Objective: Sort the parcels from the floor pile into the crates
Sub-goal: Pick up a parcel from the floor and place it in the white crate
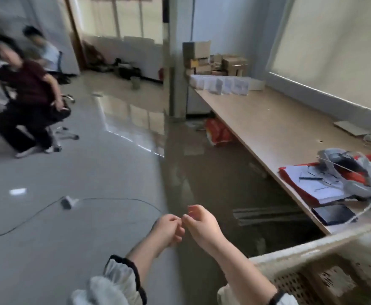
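head view: left hand (168, 228) against right hand (201, 227), crate (312, 245) rim beside, floor (92, 172) leftward

Long wooden table (268, 124) on the right, tiled floor (92, 172) on the left.
Far on the table: white boxes (219, 84) and cardboard boxes (232, 64); near: papers (318, 186), a dark tablet (334, 214). On the floor, a black cable (37, 214).

White gathered sleeves (120, 276) — black-edged ruffled cuffs (136, 274).

Left hand (169, 230) & right hand (201, 227) meet, fingers curled, over glossy grey tiled floor (92, 172), poss. pinching sth tiny (too blurred), beside beige perforated plastic crate (312, 249).
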The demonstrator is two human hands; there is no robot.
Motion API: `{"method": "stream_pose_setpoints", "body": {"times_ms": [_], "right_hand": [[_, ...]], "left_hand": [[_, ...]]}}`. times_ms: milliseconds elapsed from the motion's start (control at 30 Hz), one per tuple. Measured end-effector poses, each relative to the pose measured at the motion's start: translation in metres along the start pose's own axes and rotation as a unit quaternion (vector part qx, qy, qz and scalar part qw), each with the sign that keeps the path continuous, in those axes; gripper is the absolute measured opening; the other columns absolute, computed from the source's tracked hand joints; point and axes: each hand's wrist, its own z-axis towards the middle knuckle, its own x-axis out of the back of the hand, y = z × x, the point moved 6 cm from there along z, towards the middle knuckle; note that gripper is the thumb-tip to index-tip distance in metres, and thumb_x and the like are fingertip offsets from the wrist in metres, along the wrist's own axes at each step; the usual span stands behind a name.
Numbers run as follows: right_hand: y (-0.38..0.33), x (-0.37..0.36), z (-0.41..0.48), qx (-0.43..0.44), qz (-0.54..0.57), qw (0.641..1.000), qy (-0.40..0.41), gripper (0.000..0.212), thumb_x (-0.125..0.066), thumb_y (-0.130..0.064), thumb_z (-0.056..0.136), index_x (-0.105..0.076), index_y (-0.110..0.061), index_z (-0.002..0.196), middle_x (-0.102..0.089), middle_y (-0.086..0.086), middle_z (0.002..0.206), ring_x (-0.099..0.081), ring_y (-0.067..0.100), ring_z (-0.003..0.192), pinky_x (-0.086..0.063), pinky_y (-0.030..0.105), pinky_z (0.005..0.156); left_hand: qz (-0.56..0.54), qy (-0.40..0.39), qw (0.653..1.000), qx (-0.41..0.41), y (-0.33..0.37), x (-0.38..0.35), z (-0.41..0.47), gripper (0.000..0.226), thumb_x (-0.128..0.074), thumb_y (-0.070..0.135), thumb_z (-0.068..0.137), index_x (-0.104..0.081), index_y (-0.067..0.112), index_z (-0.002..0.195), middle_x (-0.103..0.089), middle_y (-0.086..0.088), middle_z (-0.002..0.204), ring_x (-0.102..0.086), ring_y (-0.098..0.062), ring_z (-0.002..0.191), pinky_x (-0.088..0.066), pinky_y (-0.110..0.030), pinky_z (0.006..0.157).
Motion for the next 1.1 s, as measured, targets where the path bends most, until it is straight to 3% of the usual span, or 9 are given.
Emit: {"method": "stream_pose_setpoints", "body": {"times_ms": [100,267,367,433,633,733,833,1000,1100], "right_hand": [[-0.072,-0.096,-0.016,0.053,-0.014,0.996,-0.075,0.035,-0.058,-0.022,0.088,-0.057,-0.011,0.122,-0.063,0.007,0.116,-0.059,0.022,0.108,-0.043,0.027,0.087],[-0.168,-0.281,-0.084,0.138,-0.048,0.962,-0.230,0.038,-0.054,-0.025,0.092,-0.053,-0.011,0.128,-0.060,0.006,0.123,-0.058,0.019,0.108,-0.036,0.018,0.074],[-0.205,-0.388,-0.149,0.173,-0.067,0.923,-0.336,0.039,-0.053,-0.022,0.093,-0.050,-0.009,0.130,-0.059,0.008,0.124,-0.058,0.018,0.103,-0.036,0.017,0.071],[-0.219,-0.449,-0.193,0.193,-0.084,0.892,-0.401,0.040,-0.054,-0.021,0.093,-0.050,-0.008,0.130,-0.059,0.008,0.124,-0.057,0.021,0.107,-0.038,0.018,0.078],[-0.239,-0.586,-0.287,0.268,-0.207,0.782,-0.523,0.032,-0.048,-0.018,0.093,-0.059,0.000,0.117,-0.062,0.016,0.119,-0.057,0.029,0.110,-0.045,0.032,0.089],[-0.234,-0.648,-0.319,0.299,-0.254,0.726,-0.565,0.020,-0.046,-0.023,0.092,-0.061,-0.012,0.101,-0.059,0.013,0.115,-0.055,0.026,0.099,-0.044,0.035,0.088],[-0.219,-0.705,-0.342,0.338,-0.297,0.672,-0.588,0.011,-0.045,-0.027,0.092,-0.054,-0.022,0.091,-0.052,0.010,0.108,-0.050,0.022,0.093,-0.041,0.031,0.077],[-0.154,-0.814,-0.361,0.349,-0.289,0.646,-0.615,0.018,-0.052,-0.030,0.092,-0.060,-0.018,0.103,-0.051,-0.010,0.080,-0.047,0.003,0.071,-0.032,0.020,0.057],[-0.073,-0.896,-0.354,0.315,-0.256,0.657,-0.636,0.020,-0.053,-0.030,0.092,-0.060,-0.019,0.108,-0.056,-0.006,0.091,-0.055,0.010,0.084,-0.046,0.026,0.070]], "left_hand": [[-0.033,0.092,0.995,0.013,-0.041,0.114,-0.041,0.019,-0.044,0.020,0.096,-0.053,0.017,0.079,-0.060,-0.001,0.073,-0.053,-0.014,0.053,-0.029,-0.021,0.052],[-0.066,0.240,0.967,0.059,-0.143,0.290,-0.140,0.015,-0.048,0.027,0.094,-0.056,0.019,0.084,-0.063,0.001,0.078,-0.058,-0.015,0.059,-0.034,-0.023,0.056],[-0.078,0.352,0.927,0.100,-0.226,0.380,-0.215,0.012,-0.052,0.021,0.092,-0.061,0.013,0.089,-0.062,-0.004,0.076,-0.055,-0.016,0.056,-0.040,-0.018,0.047],[-0.114,0.425,0.887,0.142,-0.290,0.422,-0.272,0.012,-0.052,0.015,0.091,-0.061,0.008,0.092,-0.060,-0.006,0.071,-0.053,-0.017,0.054,-0.041,-0.018,0.044],[-0.250,0.570,0.758,0.195,-0.440,0.469,-0.405,0.012,-0.056,0.010,0.091,-0.063,0.005,0.099,-0.061,-0.005,0.070,-0.058,-0.016,0.060,-0.044,-0.021,0.047],[-0.307,0.614,0.697,0.208,-0.485,0.467,-0.448,0.009,-0.054,0.012,0.090,-0.062,0.009,0.087,-0.058,-0.005,0.065,-0.054,-0.016,0.053,-0.042,-0.024,0.048],[-0.322,0.647,0.656,0.219,-0.531,0.469,-0.462,0.007,-0.052,0.013,0.090,-0.058,0.011,0.092,-0.063,-0.009,0.077,-0.061,-0.021,0.066,-0.047,-0.029,0.053],[-0.369,0.660,0.606,0.248,-0.657,0.461,-0.430,0.012,-0.050,0.010,0.089,-0.058,0.010,0.081,-0.059,-0.005,0.072,-0.054,-0.013,0.060,-0.044,-0.023,0.051],[-0.389,0.663,0.588,0.252,-0.761,0.450,-0.377,0.012,-0.051,0.015,0.090,-0.061,0.012,0.082,-0.060,-0.004,0.074,-0.057,-0.016,0.066,-0.045,-0.025,0.057]]}}
